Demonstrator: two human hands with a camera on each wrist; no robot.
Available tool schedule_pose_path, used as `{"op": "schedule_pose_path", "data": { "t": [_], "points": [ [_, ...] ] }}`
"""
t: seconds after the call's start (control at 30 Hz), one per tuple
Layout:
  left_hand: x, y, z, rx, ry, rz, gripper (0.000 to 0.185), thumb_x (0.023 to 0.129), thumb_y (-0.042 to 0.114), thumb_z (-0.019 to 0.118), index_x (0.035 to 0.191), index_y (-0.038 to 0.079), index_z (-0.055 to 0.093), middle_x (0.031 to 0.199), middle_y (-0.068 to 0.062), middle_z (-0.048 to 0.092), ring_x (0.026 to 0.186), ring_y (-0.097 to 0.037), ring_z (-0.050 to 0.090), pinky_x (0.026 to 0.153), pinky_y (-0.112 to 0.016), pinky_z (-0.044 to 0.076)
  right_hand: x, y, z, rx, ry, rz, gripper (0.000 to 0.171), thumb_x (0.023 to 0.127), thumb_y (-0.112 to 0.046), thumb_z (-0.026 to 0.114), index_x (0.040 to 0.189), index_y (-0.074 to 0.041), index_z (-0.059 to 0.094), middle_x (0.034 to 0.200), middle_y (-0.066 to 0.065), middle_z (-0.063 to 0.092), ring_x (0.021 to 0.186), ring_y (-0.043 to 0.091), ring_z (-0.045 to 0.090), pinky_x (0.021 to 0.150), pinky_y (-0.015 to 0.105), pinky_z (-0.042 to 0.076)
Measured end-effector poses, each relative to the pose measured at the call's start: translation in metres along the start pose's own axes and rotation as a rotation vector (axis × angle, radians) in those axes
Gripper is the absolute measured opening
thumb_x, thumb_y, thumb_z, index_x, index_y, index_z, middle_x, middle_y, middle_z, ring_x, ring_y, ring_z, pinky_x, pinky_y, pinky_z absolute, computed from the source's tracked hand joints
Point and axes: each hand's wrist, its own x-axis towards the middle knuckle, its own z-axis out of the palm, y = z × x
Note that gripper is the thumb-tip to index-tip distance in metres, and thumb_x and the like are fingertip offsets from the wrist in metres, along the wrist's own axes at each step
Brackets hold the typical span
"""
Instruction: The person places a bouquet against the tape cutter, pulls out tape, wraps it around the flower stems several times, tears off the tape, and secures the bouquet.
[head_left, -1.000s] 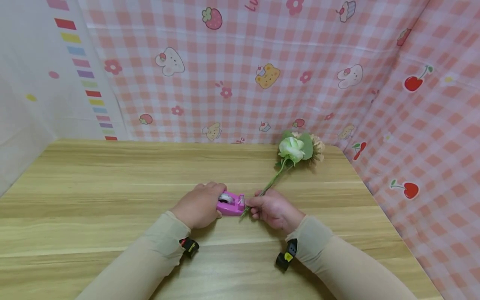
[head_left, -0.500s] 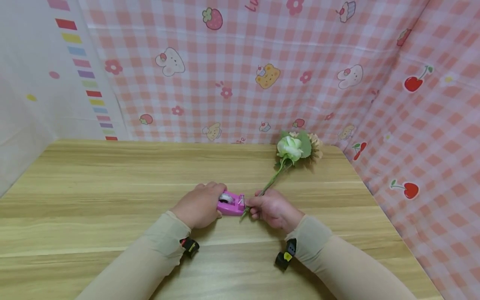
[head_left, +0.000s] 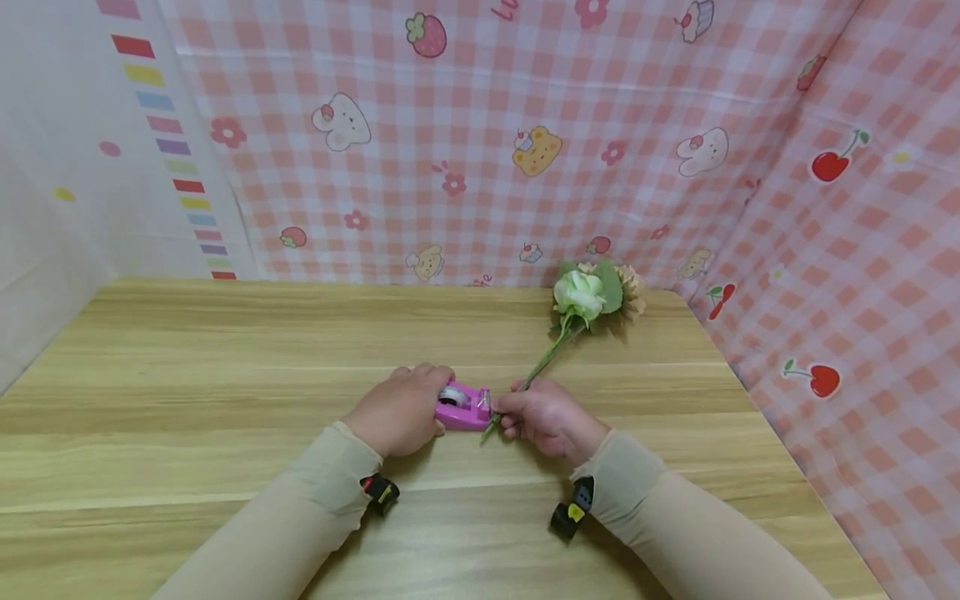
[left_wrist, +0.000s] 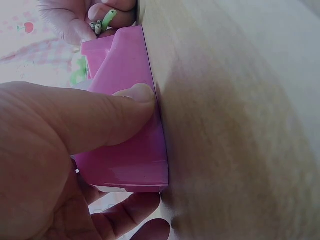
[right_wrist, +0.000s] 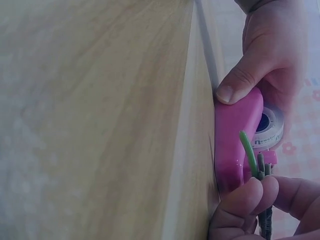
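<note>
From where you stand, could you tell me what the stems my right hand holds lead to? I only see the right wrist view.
Observer: The stems run away across the table to a white flower with green leaves, lying near the back right corner.
Operator: Thank you. Is there a second bloom?
Observer: Yes, a tan flower lies just behind the white one.
Operator: And how does my left hand sit on the dispenser?
Observer: The left hand covers the pink dispenser's left end; in the left wrist view its thumb presses flat along the side.
</note>
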Motion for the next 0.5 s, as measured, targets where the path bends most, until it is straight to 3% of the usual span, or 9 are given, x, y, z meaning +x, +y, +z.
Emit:
{"op": "schedule_pose_path", "data": {
  "t": [0.5],
  "points": [
    [-0.0006,0.0000,0.0000,-0.006,-0.004,-0.004,0.062,0.092,0.020,0.080,0.148,0.011,0.053,0.142,-0.010,0.062,0.122,-0.032,0.061,0.110,-0.048,0.052,-0.0006,0.0003,-0.0018,-0.032,-0.013,-0.001,0.026,0.094,0.007,0.061,0.088,-0.009,0.042,0.070,0.002,0.062,0.058,0.009,0.057,0.059,0.021,0.057]
  ]
}}
